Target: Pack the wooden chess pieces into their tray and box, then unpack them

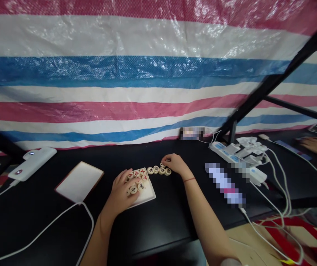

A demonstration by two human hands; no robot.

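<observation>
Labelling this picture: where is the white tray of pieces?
In the head view, the white tray lies on the black table, slightly left of and below centre, partly under the left hand; a row of round pieces sits just right of it.

Bare glossy black tabletop (147, 229) lies open on the near side, between the person's forearms. Another open strip runs beyond the row of round cream pieces (156, 169), as far as a striped plastic sheet (147, 111) walling the far side. The left hand (122, 192) blocks the left of a shallow white tray (148, 195); its near right corner is exposed. Further left, a looping white cable (93, 221) obstructs; on the right, a white power strip (216, 147) crowded with plugs.
</observation>
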